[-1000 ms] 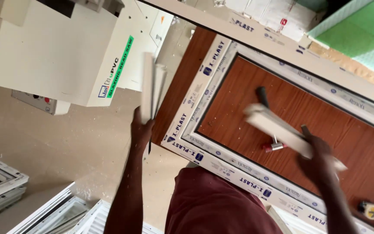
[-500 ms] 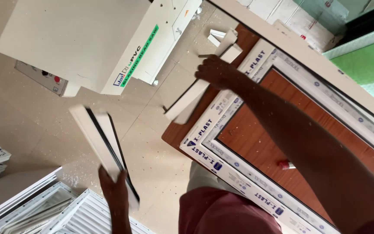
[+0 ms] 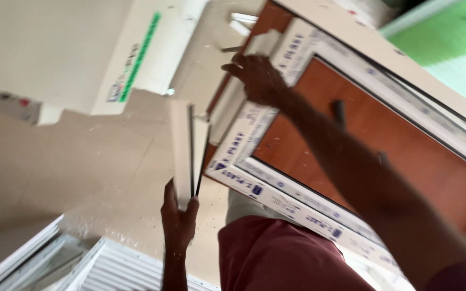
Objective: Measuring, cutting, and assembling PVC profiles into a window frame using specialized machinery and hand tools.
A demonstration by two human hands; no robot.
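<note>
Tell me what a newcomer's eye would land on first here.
First, the white window frame lying on the reddish-brown table, right of centre. Next, the right hand reaching over the frame's top corner. Then the left hand, low in the middle, holding white strips upright.

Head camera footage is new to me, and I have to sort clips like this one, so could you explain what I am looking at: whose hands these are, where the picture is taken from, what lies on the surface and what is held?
The picture comes from a camera worn on a person's head, looking down, so the view is tilted and a bit blurred. Both bare hands are that person's own. The left hand grips a bundle of short white plastic strips with dark edges, held upright. The right hand reaches forward to another white strip at the corner of a white window frame. That frame lies flat on a reddish-brown table. A white machine housing with a green stripe stands on the left, and more white frames lie on the floor.
</note>
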